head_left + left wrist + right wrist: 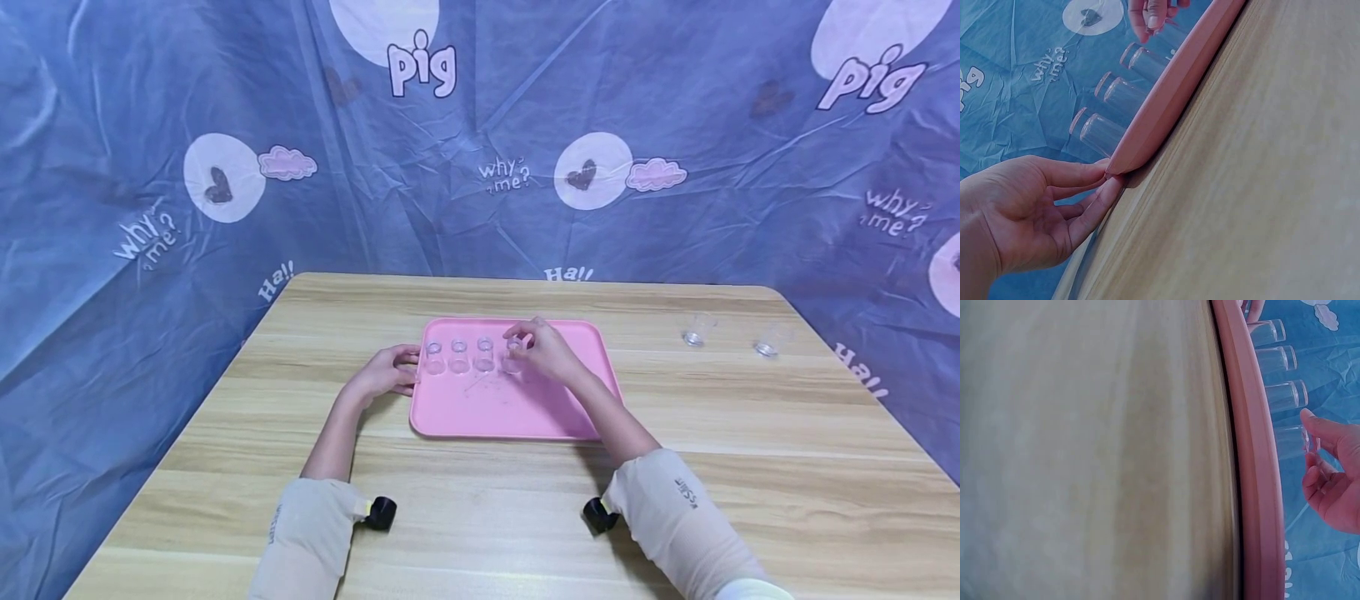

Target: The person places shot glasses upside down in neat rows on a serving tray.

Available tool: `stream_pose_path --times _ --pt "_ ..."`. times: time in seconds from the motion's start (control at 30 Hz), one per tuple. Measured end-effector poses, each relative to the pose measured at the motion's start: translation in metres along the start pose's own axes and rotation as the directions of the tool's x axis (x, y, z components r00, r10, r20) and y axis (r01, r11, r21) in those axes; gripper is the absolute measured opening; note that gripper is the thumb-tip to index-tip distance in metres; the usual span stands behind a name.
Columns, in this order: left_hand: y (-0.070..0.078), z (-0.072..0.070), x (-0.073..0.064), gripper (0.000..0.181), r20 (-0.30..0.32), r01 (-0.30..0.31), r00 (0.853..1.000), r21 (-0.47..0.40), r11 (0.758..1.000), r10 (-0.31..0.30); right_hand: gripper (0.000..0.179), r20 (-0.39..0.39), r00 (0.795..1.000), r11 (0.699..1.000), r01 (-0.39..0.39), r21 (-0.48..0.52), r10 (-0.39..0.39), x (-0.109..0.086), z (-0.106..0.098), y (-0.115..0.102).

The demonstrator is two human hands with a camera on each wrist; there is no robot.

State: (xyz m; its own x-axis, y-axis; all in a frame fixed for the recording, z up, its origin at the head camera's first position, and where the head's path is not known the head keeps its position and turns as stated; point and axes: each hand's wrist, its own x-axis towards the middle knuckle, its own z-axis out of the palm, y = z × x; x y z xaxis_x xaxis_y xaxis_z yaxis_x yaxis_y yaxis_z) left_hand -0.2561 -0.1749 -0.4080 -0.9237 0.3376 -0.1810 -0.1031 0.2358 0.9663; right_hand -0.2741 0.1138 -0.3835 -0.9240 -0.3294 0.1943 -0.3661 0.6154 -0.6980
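Note:
A pink tray (465, 412) lies on the table with small clear glasses (459, 357) in a row across it, narrow ends up. At the tray's left edge, my left hand (386, 372) pinches the rim between thumb and fingers, which the left wrist view shows up close. My right hand (551, 350) is over the tray at the right end of the row. Its thumb and fingers grip the upper end of the rightmost glass (1291, 442), whose lower end is at the tray. The fingers partly cover this glass in the head view.
Two more clear glasses, a nearer one (767, 348) and a farther one (694, 337), stand on the wooden table (480, 533) to the right of the tray. A blue printed cloth (480, 225) hangs behind the table and along its sides.

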Motion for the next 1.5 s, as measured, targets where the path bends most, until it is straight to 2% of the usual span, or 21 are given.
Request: stream_pose_path --times 0.23,0.5,0.73,0.9,1.07,1.2,1.33,1.5 --pt "0.0 0.001 0.0 0.057 -0.015 0.021 1.0 0.018 1.0 -0.02 0.038 0.01 1.0 1.0 -0.023 -0.019 0.023 -0.002 -0.013 -0.003" --pt "-0.001 0.001 -0.001 0.057 -0.008 0.007 1.0 -0.003 1.0 -0.007 0.037 -0.038 0.999 1.0 -0.022 -0.02 0.021 -0.008 -0.046 0.001" --pt "-0.001 0.001 -0.001 0.058 -0.004 0.0 1.0 -0.001 1.0 0.0 0.037 -0.096 0.992 0.997 -0.078 0.011 0.079 -0.016 -0.082 0.015" --pt "0.0 0.003 0.0 0.057 -0.01 0.009 1.0 0.007 1.0 -0.009 0.032 -0.19 0.978 0.995 -0.098 -0.021 0.092 -0.025 -0.106 0.036" --pt "0.0 0.003 0.001 0.057 -0.007 0.013 1.0 0.01 1.0 -0.013 0.03 -0.304 0.947 0.99 -0.125 -0.065 0.099 -0.039 -0.13 0.057" --pt "0.0 0.003 0.001 0.056 -0.005 0.012 1.0 0.014 1.0 -0.012 0.033 -0.381 0.913 0.979 -0.186 -0.079 0.143 -0.053 -0.15 0.073" --pt "0.001 0.003 0.0 0.056 0.001 0.005 1.0 0.006 1.0 -0.005 0.038 -0.444 0.875 0.963 -0.256 -0.083 0.195 -0.066 -0.168 0.091" --pt "0.001 0.002 -0.001 0.055 0.004 0.0 1.0 -0.006 1.0 0.0 0.046 -0.499 0.814 0.927 -0.372 -0.052 0.298 -0.079 -0.182 0.108"
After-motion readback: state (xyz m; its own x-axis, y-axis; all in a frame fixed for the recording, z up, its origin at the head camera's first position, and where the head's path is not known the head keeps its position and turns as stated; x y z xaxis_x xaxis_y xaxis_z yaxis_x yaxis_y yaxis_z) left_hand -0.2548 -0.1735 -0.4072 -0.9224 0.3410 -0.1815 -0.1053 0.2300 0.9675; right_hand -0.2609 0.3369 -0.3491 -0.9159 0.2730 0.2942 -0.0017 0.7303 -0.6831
